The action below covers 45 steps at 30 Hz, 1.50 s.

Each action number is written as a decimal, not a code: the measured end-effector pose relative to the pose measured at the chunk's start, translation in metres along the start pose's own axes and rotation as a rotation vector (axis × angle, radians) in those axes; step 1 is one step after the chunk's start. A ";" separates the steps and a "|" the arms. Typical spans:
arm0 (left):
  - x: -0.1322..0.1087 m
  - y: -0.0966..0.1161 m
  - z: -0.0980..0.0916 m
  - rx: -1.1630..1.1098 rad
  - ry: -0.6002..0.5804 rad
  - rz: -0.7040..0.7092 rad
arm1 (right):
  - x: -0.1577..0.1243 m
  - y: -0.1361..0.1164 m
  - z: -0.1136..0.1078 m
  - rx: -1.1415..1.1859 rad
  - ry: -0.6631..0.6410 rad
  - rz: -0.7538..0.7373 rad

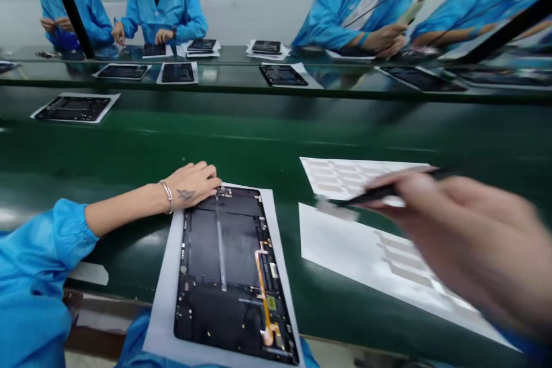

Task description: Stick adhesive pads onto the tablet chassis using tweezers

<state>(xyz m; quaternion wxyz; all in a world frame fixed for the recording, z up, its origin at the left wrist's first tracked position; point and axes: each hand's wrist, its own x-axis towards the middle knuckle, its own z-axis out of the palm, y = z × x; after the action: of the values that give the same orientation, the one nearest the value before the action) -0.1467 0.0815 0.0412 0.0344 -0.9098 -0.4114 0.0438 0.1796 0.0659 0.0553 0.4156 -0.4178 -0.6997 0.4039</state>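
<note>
A black tablet housing (pixel 224 276) with an orange flex cable (pixel 262 293) lies on a pale grey paper sheet (pixel 164 305). My left hand (pixel 190 185) rests over its top edge, fingers curled. My right hand (pixel 457 236), blurred at the right, pinches black tweezers (pixel 390 192). A small pale strip (pixel 337 210) seems held at their tip, though blur hides its exact shape. Just below the tweezers lie white sheets of grey die-cut labels (pixel 349 175), with a second sheet (pixel 383 259) nearer my right hand.
The green workbench (pixel 215 141) runs across the view. Other black housings on paper, such as one (pixel 73 108), lie farther along it. Beyond a glass divider (pixel 276 77), co-workers in blue smocks (pixel 161 11) handle more housings. A blue sleeve (pixel 440 26) crosses the upper right.
</note>
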 end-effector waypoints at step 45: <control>-0.009 0.003 0.027 -0.208 0.053 0.012 | 0.088 0.031 0.097 0.164 -0.118 0.544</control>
<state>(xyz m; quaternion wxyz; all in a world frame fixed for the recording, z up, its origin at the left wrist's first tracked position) -0.1528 0.0737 0.0140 -0.0495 -0.9116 -0.4074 -0.0230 0.0718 0.1356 0.0163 0.2832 -0.5309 -0.5499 0.5793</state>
